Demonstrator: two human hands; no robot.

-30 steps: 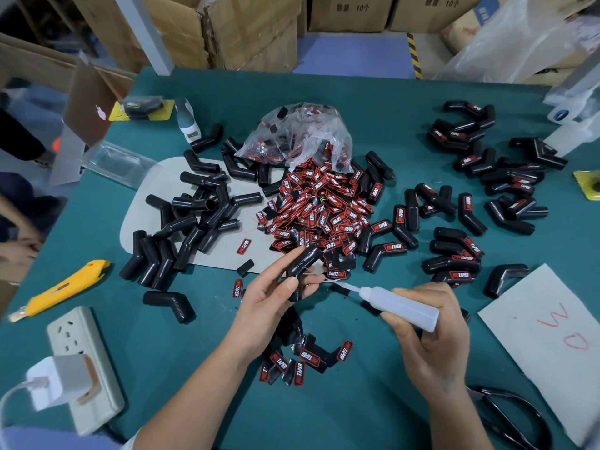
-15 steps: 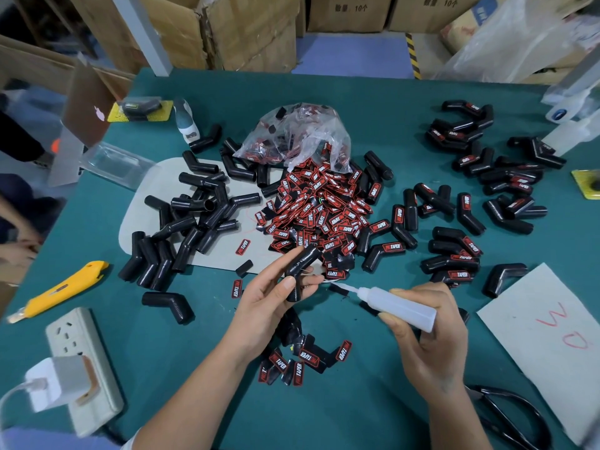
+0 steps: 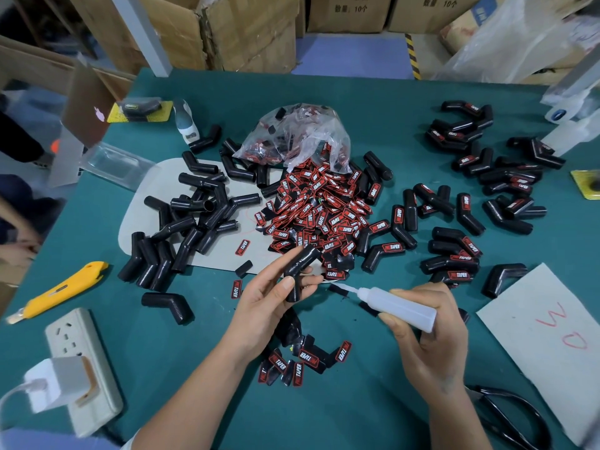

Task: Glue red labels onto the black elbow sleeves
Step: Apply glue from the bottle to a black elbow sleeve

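Note:
My left hand (image 3: pixel 269 297) grips a plain black elbow sleeve (image 3: pixel 300 266) above the green table. My right hand (image 3: pixel 428 339) holds a white glue bottle (image 3: pixel 399 308), its thin nozzle pointing left toward the sleeve and ending just short of my left fingers. A heap of red labels (image 3: pixel 321 212) spills from a clear plastic bag (image 3: pixel 292 134) at the middle. Unlabelled sleeves (image 3: pixel 191 222) lie piled at the left; labelled sleeves (image 3: pixel 461 251) lie scattered at the right.
A yellow utility knife (image 3: pixel 61 290) and a power strip (image 3: pixel 81 362) with a white charger lie at the near left. Black scissors (image 3: pixel 509 417) and a white card (image 3: pixel 552 336) sit at the near right. A few loose labels (image 3: pixel 305 362) lie between my forearms. Cardboard boxes stand behind the table.

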